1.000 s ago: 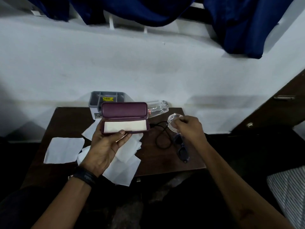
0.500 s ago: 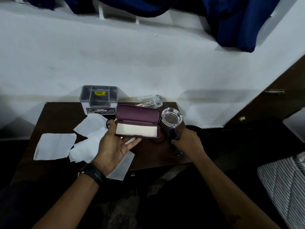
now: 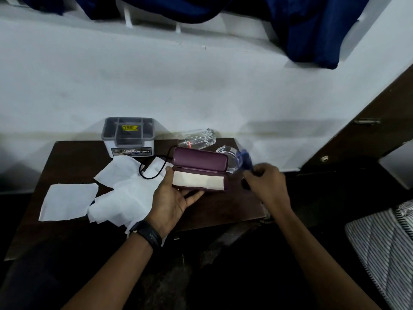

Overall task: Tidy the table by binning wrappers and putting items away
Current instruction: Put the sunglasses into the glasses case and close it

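My left hand [image 3: 173, 199] holds an open maroon glasses case [image 3: 200, 170] above the dark wooden table [image 3: 73, 153], its white lining facing me. My right hand [image 3: 267, 183] is just right of the case, shut on a pair of dark glasses [image 3: 243, 161] that show blurred above the fingers. Several white paper sheets [image 3: 67, 201] lie spread over the table's left and middle. A black cord [image 3: 156, 168] loops across the papers.
A grey-and-white compartment box [image 3: 128, 136] stands at the table's back. A clear glass tumbler [image 3: 197, 138] lies on its side behind the case, and a clear glass dish [image 3: 226, 154] sits at the back right corner. A striped cloth [image 3: 384, 245] is at the lower right.
My right hand picked the glasses up off the table's right side and lifted them beside the case. My left hand carried the open case to the right.
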`<state>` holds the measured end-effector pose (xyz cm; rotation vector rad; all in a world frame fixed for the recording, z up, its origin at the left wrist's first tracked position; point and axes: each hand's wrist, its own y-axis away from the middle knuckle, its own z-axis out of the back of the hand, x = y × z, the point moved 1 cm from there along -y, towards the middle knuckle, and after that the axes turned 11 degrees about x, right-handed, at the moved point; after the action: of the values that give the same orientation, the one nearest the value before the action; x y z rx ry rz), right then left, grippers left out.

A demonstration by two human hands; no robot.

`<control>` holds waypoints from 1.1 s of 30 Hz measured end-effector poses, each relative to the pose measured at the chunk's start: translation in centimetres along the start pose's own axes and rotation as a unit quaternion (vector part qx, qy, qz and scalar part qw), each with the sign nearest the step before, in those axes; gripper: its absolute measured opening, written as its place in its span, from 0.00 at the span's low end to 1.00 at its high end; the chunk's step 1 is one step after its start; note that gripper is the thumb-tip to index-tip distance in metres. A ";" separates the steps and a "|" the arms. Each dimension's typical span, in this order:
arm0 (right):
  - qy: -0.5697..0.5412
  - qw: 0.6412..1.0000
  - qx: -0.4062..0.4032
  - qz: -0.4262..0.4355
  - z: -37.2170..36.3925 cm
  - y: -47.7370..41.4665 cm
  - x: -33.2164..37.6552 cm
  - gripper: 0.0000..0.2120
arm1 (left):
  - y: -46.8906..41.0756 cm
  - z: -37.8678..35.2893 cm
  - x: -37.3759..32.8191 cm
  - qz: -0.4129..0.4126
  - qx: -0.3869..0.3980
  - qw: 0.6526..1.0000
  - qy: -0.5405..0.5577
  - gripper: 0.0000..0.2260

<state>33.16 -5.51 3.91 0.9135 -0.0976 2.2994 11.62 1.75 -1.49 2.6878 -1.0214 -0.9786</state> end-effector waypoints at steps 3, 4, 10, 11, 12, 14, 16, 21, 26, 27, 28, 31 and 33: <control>-0.042 0.990 0.006 0.133 1.1 1.5 3.1 0.08 | -0.1 -0.5 0.0 0.010 -0.002 1.000 -0.005 0.25; -0.023 0.983 0.024 0.179 1.0 1.9 4.2 0.10 | -0.1 -0.7 -0.1 0.013 -0.001 1.000 -0.008 0.26; 0.176 0.925 0.117 0.315 -2.3 2.7 8.0 0.16 | 0.2 -0.3 -0.5 -0.007 0.017 1.000 0.009 0.33; 0.200 0.921 0.130 0.310 -2.8 2.9 8.3 0.16 | 0.2 -0.1 -0.7 -0.012 0.020 1.000 0.009 0.33; 0.221 0.916 0.138 0.304 -3.2 3.0 8.6 0.16 | 0.3 0.0 -0.8 -0.015 0.024 1.000 0.006 0.33; 0.251 0.909 0.145 0.300 -3.9 3.2 8.9 0.16 | 0.3 0.1 -0.9 -0.015 0.031 0.999 -0.009 0.31; 0.257 0.904 0.141 0.310 -4.3 3.3 9.1 0.16 | 0.5 0.0 -1.1 -0.011 0.038 0.999 -0.033 0.29; 0.258 0.894 0.134 0.340 -5.4 2.7 8.8 0.18 | 0.6 0.1 -1.4 -0.041 0.048 0.995 -0.079 0.20; -0.077 0.953 -0.063 0.286 -3.5 0.9 8.2 0.16 | 0.9 0.6 -2.6 -0.064 0.037 0.995 -0.072 0.11; -0.182 0.961 -0.054 0.202 -3.1 0.3 8.0 0.15 | 1.0 0.8 -2.9 -0.064 0.037 0.995 -0.065 0.11; -0.285 0.954 0.010 0.091 -2.9 -0.4 7.8 0.14 | 1.1 0.9 -3.1 -0.063 0.038 0.996 -0.056 0.12; -0.444 0.836 0.293 -0.132 -4.0 -0.7 7.0 0.25 | 1.6 1.3 -3.6 -0.056 0.035 0.997 -0.040 0.19; -0.493 0.780 0.356 -0.149 -4.9 -0.3 6.8 0.28 | 1.7 1.6 -3.8 -0.053 0.028 0.998 -0.036 0.23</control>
<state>26.80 -0.15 4.49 2.2580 0.4772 1.3032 7.55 2.99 -0.17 2.7956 -0.9411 -1.0882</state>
